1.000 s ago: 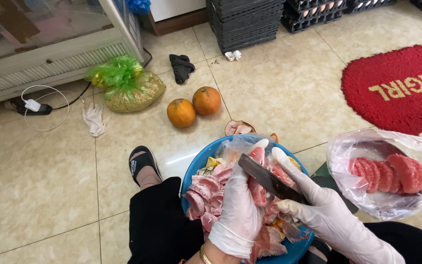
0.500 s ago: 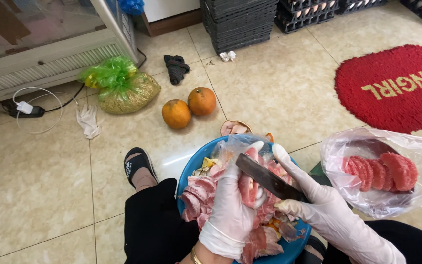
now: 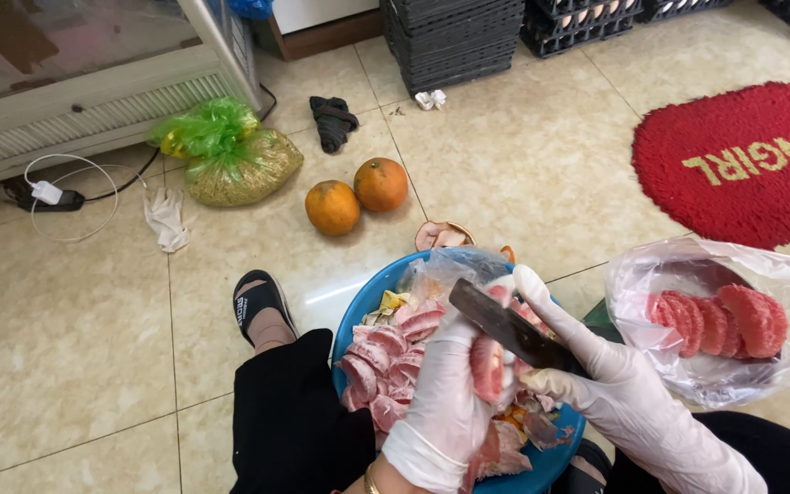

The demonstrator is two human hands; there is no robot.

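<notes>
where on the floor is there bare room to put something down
Bare tile lies left of the sandalled foot, below the white cable, and between the two orange fruits and the red mat. It is crowded around the blue basin and plastic bag.

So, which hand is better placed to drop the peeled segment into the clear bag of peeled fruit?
Probably the left hand: it holds the pink segment. The right hand is nearer the clear bag but is occupied with the knife.
</notes>
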